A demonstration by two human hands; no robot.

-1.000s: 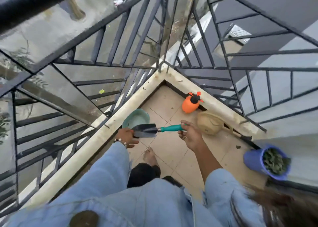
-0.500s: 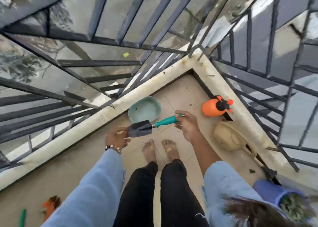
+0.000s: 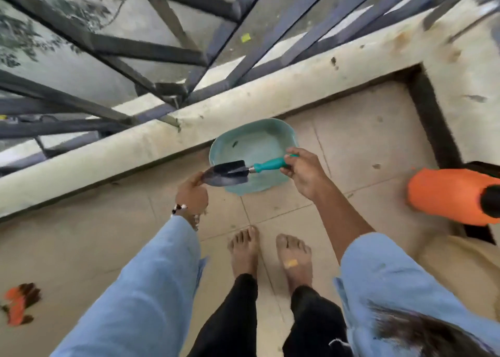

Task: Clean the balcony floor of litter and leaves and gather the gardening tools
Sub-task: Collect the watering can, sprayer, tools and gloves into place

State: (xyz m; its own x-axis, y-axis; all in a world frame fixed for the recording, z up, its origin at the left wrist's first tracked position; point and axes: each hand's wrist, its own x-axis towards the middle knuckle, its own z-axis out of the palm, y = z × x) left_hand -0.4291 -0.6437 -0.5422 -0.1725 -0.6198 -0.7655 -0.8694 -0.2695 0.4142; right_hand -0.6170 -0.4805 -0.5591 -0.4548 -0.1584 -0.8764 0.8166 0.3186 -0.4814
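1. Dark metal railing [image 3: 151, 51], bars crossing at angles, fixed along the top left above the parapet.
2. Pale concrete parapet [image 3: 270, 97], stained and speckled, turning a corner at the upper right.
3. Bare feet [image 3: 244, 251] side by side on beige floor tiles [image 3: 362, 145], a small yellow plaster on the right one.
4. Black trouser legs [image 3: 232, 318] below the feet.
5. Light blue sleeves [image 3: 140, 289] reaching in from the bottom edge.
6. Beaded bracelet [image 3: 179, 208] at the left wrist.

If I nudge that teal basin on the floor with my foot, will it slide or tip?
The teal basin looks like thin plastic holding only a speck, so probably light. It sits low and wide on smooth floor tiles, so likely slides rather than tips.
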